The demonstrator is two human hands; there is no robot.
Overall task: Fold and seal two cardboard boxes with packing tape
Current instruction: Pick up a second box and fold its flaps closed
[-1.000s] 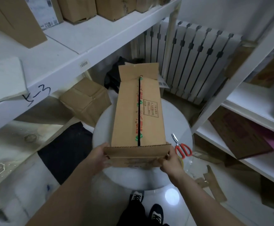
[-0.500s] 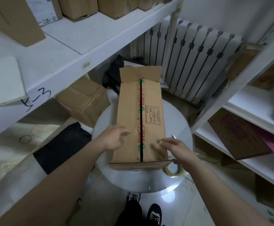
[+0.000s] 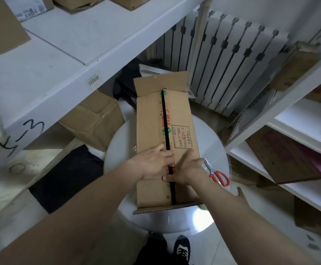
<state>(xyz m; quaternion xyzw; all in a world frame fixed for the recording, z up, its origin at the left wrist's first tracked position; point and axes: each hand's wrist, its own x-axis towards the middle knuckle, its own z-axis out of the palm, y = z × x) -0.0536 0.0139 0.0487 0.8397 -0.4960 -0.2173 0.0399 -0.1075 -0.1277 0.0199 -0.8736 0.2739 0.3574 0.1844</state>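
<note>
Flaps on the cardboard box, which lies across the middle of the tabletop, are pinned by the left hand and right hand — both flat, fingers straight, gripping nothing. Lifting either hand could let the untaped seam spring apart; the right wrist could sweep the scissors off the right edge.

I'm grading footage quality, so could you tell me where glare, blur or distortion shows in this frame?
Head view: a bright glare patch on the round white table's near edge; head view: wide-angle stretch tilts the white shelving; head view: left hand and right hand on the long brown cardboard box look slightly soft.
</note>
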